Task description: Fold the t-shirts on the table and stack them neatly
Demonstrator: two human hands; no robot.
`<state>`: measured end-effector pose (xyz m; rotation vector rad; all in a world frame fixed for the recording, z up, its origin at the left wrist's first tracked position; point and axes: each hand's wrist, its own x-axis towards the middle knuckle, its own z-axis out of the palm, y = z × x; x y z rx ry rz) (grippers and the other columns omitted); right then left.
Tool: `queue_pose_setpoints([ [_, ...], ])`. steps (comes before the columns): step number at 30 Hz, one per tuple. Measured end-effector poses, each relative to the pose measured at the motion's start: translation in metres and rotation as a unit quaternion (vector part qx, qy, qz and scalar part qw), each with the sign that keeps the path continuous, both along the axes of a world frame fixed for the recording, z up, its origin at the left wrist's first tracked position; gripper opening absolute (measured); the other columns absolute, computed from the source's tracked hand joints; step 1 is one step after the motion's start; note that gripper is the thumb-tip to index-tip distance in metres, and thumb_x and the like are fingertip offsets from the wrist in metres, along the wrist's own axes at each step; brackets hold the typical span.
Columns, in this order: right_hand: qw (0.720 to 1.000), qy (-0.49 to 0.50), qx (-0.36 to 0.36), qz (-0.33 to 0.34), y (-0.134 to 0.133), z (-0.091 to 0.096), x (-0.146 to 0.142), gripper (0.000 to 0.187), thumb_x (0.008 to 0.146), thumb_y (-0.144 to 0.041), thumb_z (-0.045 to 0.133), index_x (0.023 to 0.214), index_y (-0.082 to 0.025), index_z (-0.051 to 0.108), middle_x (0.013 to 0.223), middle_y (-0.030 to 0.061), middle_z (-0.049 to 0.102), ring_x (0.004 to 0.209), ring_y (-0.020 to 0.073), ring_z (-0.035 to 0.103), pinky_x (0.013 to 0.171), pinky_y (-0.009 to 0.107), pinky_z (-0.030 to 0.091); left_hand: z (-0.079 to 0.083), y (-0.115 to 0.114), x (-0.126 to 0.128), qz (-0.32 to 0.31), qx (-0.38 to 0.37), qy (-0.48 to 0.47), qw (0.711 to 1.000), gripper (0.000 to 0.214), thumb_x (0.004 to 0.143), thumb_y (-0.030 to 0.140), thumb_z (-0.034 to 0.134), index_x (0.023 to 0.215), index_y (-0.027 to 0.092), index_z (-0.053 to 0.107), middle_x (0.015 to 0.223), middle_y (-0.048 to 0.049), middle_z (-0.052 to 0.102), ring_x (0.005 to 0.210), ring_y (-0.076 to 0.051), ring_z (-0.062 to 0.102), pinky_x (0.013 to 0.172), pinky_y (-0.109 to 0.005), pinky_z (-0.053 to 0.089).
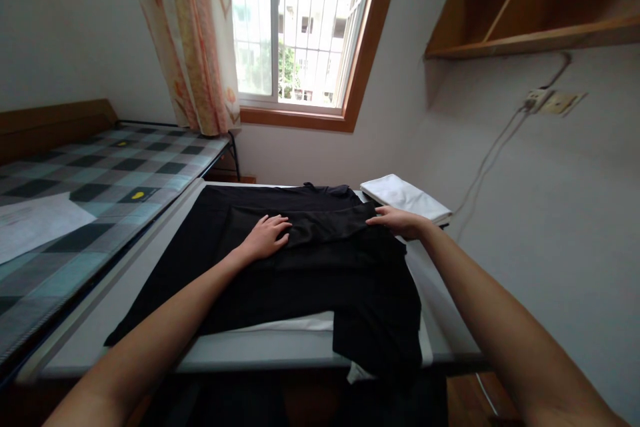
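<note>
A black garment [310, 273] lies spread over a grey table [265, 350], one corner hanging over the front edge. A folded-over flap crosses its upper middle. My left hand [265, 235] rests flat on the garment with fingers stretched out, pressing the flap's left end. My right hand [397, 219] lies on the flap's right end, fingers extended along the cloth. A white cloth [300, 323] shows beneath the black garment near the front.
A folded white cloth [405, 197] lies at the table's far right corner. A bed with a checked cover [100, 173] and a white sheet [35, 223] stands to the left. Window, curtain [193, 33], wooden shelf [530, 7] and wall socket with cable [543, 101] lie beyond.
</note>
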<state>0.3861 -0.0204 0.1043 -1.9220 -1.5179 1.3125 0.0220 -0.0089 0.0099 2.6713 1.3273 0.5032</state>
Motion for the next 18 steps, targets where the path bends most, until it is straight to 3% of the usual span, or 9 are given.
queue_pose_setpoints([
  [3,0.999,0.003,0.029,-0.012,0.005,0.019,-0.025,0.038,0.076,-0.027,0.076,0.11,-0.017,0.061,0.076,0.0009,0.066,0.051,0.0066,0.054,0.039,0.014,0.038,0.004,-0.002,0.001,-0.019,0.032,-0.004,0.999,0.042,0.09,0.033,0.048,0.129,0.023,0.058,0.142,-0.0081,0.052,0.135,-0.027,0.042,0.115,-0.052,0.024],
  [7,0.992,0.106,0.056,0.047,0.011,0.037,-0.073,0.024,0.081,-0.024,0.071,0.101,-0.016,0.059,0.076,0.0017,0.068,0.052,0.0083,0.06,0.047,0.017,0.05,0.006,-0.012,0.008,-0.152,0.046,0.022,0.987,0.054,0.09,0.025,0.046,0.144,0.03,0.042,0.149,-0.0032,0.045,0.136,-0.023,0.039,0.115,-0.048,0.024],
  [9,0.988,0.125,0.067,0.061,0.013,0.039,-0.095,0.023,0.081,-0.023,0.071,0.098,-0.015,0.057,0.073,0.0018,0.068,0.05,0.0097,0.061,0.047,0.02,0.053,0.005,-0.018,0.014,-0.182,0.03,0.045,0.982,0.058,0.089,0.021,0.046,0.145,0.032,0.04,0.149,-0.0022,0.044,0.137,-0.024,0.038,0.114,-0.048,0.025],
  [12,0.986,0.129,0.067,0.081,0.018,0.034,-0.119,0.027,0.082,-0.025,0.071,0.102,-0.014,0.055,0.065,0.001,0.066,0.046,0.0128,0.063,0.044,0.023,0.055,0.006,-0.022,0.019,-0.174,0.012,0.024,0.984,0.053,0.087,0.022,0.049,0.139,0.032,0.05,0.143,-0.0033,0.051,0.136,-0.026,0.039,0.115,-0.049,0.024],
  [15,0.984,0.126,0.048,0.118,0.02,0.022,-0.134,0.038,0.083,-0.032,0.071,0.111,-0.013,0.054,0.064,0.0018,0.066,0.047,0.0149,0.065,0.043,0.023,0.054,0.009,-0.016,0.02,-0.134,-0.059,-0.134,0.98,0.04,0.091,0.032,0.046,0.127,0.026,0.06,0.134,-0.0068,0.057,0.128,-0.025,0.048,0.111,-0.042,0.035],
  [16,0.98,0.131,0.039,0.143,0.02,0.018,-0.138,0.041,0.084,-0.035,0.071,0.115,-0.014,0.054,0.068,0.0028,0.068,0.05,0.0149,0.066,0.044,0.022,0.055,0.01,-0.012,0.02,-0.096,-0.099,-0.219,0.966,0.041,0.094,0.036,0.041,0.128,0.023,0.059,0.13,-0.0082,0.059,0.121,-0.024,0.053,0.105,-0.039,0.042],
  [18,0.969,0.144,0.026,0.201,0.019,0.008,-0.145,0.047,0.085,-0.039,0.069,0.122,-0.015,0.053,0.08,0.0051,0.071,0.06,0.0147,0.069,0.05,0.022,0.057,0.011,-0.002,0.019,0.002,-0.194,-0.378,0.905,0.05,0.098,0.045,0.028,0.136,0.021,0.05,0.118,-0.0093,0.064,0.102,-0.021,0.064,0.088,-0.035,0.053],
])
